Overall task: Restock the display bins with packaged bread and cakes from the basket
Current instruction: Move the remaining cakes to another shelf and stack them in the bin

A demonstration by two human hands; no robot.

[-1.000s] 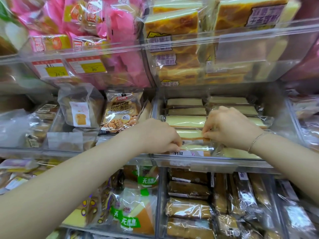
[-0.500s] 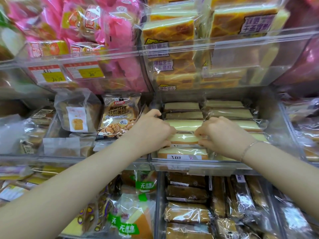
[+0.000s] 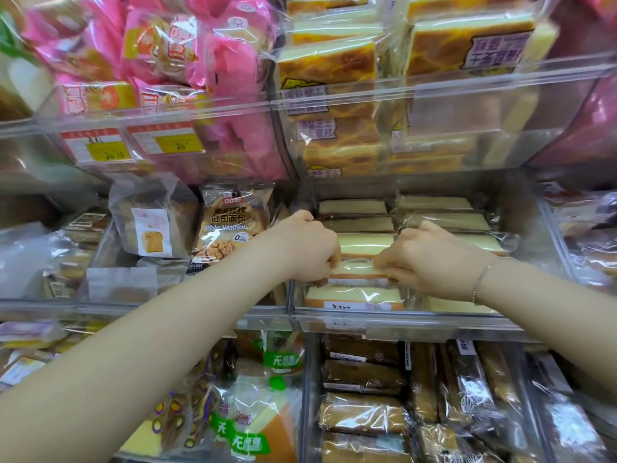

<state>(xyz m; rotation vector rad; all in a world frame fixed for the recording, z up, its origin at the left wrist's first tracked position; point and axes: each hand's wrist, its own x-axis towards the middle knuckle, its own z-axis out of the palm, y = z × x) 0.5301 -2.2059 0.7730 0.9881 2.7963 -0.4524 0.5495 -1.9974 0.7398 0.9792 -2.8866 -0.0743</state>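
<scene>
In the head view, at the middle of the frame, the left hand (image 3: 309, 248) and the right hand (image 3: 422, 259) each have their fingers curled round an end of a pale yellow rectangular cake slice in clear plastic wrap (image 3: 355, 270). It sits in the left-hand row of a clear plastic display bin (image 3: 394, 324), second from the front, among like slices. Left of centre stands a brown printed walnut bread bag (image 3: 230, 225), and pink wrapped packets (image 3: 213, 61) fill the upper left.

The clear plastic display bin (image 3: 400, 324) in the middle shelf row holds wrapped cake slices (image 3: 354, 295) in two rows. The bin to its left carries a Rye Walnuts bread bag (image 3: 227, 225) standing upright.
</scene>
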